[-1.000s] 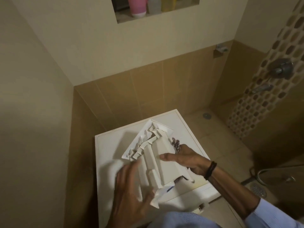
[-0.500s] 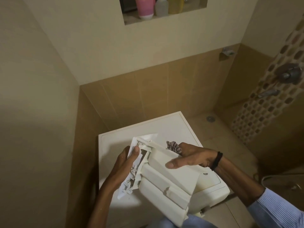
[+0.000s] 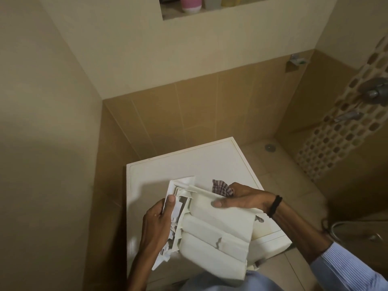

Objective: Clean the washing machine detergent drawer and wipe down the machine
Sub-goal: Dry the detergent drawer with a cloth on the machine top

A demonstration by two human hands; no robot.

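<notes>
Gripping the left edge of the detergent drawer [image 3: 214, 238], the left hand [image 3: 157, 223] is curling its fingers under the white plastic while its thumb is pressing on the ribbed inner part. The drawer is being held between the two hands, over the top of the washing machine [image 3: 189, 164], and is tilting so that its smooth pale underside is facing up (a few dark marks are showing on it). On the other side, the right hand [image 3: 245, 198] is lying over the drawer's far right corner, its thumb stretching flat across the plastic and its fingers closing round a bunched checked cloth [image 3: 222, 186], which is poking out just beyond the knuckles. A black wristband [image 3: 275, 206] is sitting on that wrist, and a blue striped sleeve [image 3: 346, 267] is covering the forearm behind it. Beyond both hands, the machine's flat white top is showing, backing into a corner of tan tiled wall. Past the right hand, a round floor drain [image 3: 269, 147] is lying in the tiles, and farther off to the right a metal shower valve [image 3: 375, 91] is sticking out of a mosaic strip. Far above the hands, a pink bottle [image 3: 191, 4] is standing in a wall niche [image 3: 210, 14].
</notes>
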